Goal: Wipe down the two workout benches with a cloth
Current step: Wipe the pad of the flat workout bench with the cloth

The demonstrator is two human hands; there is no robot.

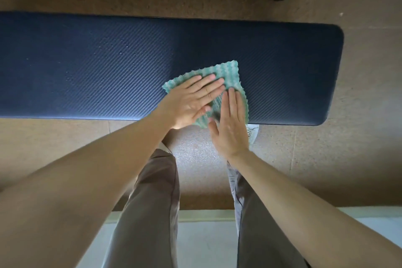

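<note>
- While the bench (87, 61) spans the frame's middle, your left hand (191, 102) lies flat, fingers straight, on the cloth (230, 74) and covers its left part.
- Right of it, your right hand (230, 130) presses the cloth's lower right with straight fingers.

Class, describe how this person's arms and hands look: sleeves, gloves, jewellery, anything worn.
Both forearms are bare as far as the view shows, no sleeves in sight. The left hand and right hand wear no gloves; no watch, bracelet or ring shows.
</note>
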